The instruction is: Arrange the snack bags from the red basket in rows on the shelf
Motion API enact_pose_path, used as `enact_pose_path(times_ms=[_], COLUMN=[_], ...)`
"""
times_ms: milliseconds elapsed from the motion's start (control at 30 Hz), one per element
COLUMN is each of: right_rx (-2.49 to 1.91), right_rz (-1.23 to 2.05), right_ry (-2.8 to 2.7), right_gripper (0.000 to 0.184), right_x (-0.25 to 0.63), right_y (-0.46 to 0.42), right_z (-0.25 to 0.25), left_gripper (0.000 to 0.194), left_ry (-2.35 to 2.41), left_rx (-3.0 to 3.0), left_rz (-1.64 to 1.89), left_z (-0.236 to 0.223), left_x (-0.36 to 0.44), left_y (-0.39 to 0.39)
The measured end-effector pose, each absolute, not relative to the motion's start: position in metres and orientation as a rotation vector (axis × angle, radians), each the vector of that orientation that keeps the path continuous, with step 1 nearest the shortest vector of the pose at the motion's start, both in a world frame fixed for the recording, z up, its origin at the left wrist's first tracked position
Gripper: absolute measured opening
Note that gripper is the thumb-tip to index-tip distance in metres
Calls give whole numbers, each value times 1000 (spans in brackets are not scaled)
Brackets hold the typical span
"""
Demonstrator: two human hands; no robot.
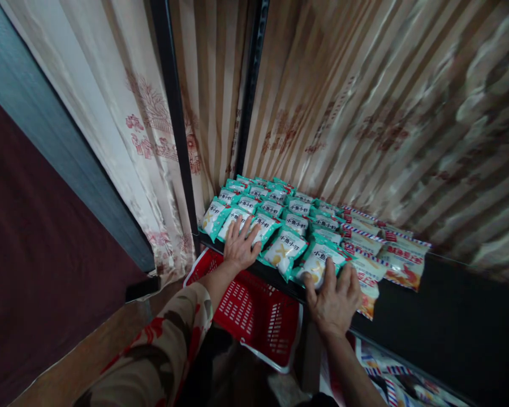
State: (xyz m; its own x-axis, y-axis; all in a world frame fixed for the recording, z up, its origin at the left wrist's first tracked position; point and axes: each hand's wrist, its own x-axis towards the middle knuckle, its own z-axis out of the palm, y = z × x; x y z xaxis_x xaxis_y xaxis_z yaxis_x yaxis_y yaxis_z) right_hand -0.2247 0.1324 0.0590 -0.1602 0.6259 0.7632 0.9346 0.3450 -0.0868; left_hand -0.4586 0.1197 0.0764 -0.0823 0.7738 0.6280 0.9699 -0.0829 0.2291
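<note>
Several green and white snack packets (285, 249) lie in rows on a dark shelf (441, 316). My left hand (240, 245) lies flat with fingers spread on the front left packets (233, 220). My right hand (333, 297) rests on the shelf's front edge, fingers stretched over a green packet (318, 263) and touching a red and white striped packet (367, 277) beside it. Neither hand grips anything.
More red, white and blue striped packets (401, 257) lie to the right on the shelf. A red plastic basket (258, 316) sits below the shelf edge. Striped curtains (365, 102) hang behind, with a black upright post (176, 118). A lower shelf holds further striped packets (390, 379).
</note>
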Motion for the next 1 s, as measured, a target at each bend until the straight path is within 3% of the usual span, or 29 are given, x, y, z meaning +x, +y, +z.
enact_pose_path(times_ms=[1000], right_rx=[-1328], right_rz=[-480], right_ry=[-1882], right_gripper=[64], right_x=[-225], right_y=[132], right_z=[59], left_gripper=[51], left_ry=[-1888], left_rx=[-1872], left_rz=[-903], left_z=[76], left_x=[-460], left_y=[118])
